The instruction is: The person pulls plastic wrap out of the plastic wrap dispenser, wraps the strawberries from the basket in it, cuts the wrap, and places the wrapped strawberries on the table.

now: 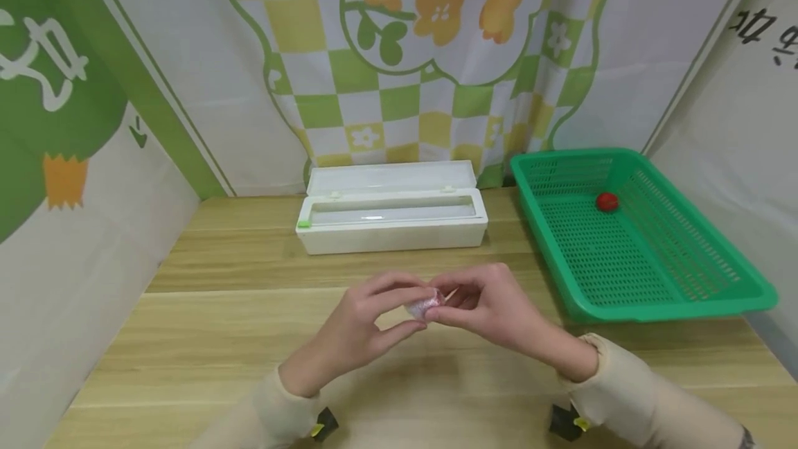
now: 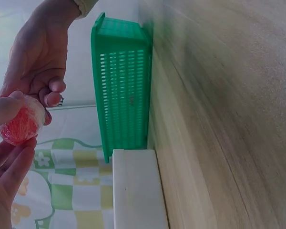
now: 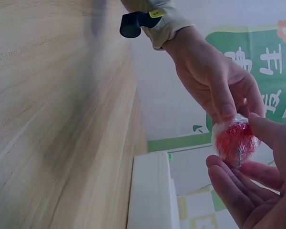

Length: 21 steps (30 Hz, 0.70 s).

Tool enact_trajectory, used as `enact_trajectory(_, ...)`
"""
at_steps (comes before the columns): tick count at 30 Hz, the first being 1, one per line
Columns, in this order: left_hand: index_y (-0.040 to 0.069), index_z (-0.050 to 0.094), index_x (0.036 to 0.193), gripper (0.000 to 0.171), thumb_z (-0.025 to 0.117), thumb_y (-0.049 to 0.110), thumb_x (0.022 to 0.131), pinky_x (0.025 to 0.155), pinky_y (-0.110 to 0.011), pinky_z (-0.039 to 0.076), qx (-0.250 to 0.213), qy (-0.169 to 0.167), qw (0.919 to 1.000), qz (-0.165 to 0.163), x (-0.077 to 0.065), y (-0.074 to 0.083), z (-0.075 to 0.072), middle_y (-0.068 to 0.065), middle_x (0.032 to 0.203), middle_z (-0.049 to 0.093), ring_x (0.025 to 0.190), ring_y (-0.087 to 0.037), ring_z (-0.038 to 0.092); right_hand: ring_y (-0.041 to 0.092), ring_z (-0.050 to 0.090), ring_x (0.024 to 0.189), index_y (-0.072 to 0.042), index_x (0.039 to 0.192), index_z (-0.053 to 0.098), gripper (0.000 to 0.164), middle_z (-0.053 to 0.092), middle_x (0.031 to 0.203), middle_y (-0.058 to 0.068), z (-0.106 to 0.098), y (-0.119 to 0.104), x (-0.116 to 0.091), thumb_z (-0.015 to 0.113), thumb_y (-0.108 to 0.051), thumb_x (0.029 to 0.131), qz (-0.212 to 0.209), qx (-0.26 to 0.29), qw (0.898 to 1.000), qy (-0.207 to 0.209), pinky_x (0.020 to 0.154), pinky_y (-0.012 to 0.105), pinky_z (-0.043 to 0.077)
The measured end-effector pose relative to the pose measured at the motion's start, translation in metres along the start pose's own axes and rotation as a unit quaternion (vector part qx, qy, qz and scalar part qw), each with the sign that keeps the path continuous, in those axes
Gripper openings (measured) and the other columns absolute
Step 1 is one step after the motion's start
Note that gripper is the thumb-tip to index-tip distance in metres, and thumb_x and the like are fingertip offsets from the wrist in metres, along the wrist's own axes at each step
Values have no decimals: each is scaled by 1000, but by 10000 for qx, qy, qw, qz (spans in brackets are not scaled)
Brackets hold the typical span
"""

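A small red ball-shaped thing wrapped in clear cling film (image 1: 422,305) is held in the air over the table, between both hands. Crinkled film covers its red surface in the left wrist view, and a bit of green shows through low on the wrapped ball (image 3: 236,140) in the right wrist view. My left hand (image 1: 368,321) pinches it from the left between thumb and fingers. From the other side, the thumb and fingertips of my right hand (image 1: 492,303) grip it too. What is inside the film cannot be told for sure.
Behind the hands stands a white cling film dispenser (image 1: 393,238), lid raised, a roll visible through its window. To the right is a green plastic basket (image 1: 623,262) with a red round thing (image 1: 607,201) in it. A printed curtain (image 1: 399,102) hangs behind the wooden table (image 1: 218,338).
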<state>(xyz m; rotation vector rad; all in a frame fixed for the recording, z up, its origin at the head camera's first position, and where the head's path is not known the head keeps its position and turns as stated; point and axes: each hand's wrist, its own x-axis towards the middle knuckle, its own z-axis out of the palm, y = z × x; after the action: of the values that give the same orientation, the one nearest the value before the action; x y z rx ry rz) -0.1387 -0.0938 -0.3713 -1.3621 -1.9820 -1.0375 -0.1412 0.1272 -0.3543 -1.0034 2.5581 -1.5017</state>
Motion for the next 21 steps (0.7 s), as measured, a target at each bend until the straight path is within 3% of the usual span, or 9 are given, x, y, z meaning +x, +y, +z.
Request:
enact_trajectory(5,7,67,112,34,76,10,79,89,-23,53,-201,56,9988,-442,0,0,-4,-5,110,66,101,-15,64,3,67,67,-10,110,71,36,74,89,2,-1,-7,2,71,-36,84,-63,-139,9999,-4,59,24,57)
enact_trajectory(10,8,66,113,33,74,12,82,85,-26,56,-654,144,9907,-1182,-5,-3,-12,-6,112,67,100,-14,64,0,66,68,-9,117,68,39,74,92,3,-5,-13,4,68,-34,87,-140,-577,9982,-19,60,21,56)
enact_trajectory(14,8,64,116,35,73,12,83,86,-30,56,-1164,275,9726,-1992,-10,-7,-24,-8,113,66,100,-15,64,-2,66,71,-11,115,69,34,73,93,2,-13,-19,4,67,-32,88,-229,-969,9949,-151,62,19,55)
enact_trajectory(21,2,60,121,40,71,7,83,89,-25,54,-1535,664,9307,-3252,-24,-23,-55,-14,118,64,103,-13,63,-3,65,74,-15,109,71,24,73,97,-2,-37,-30,8,69,-25,87,-179,-1636,9850,-520,66,17,55)
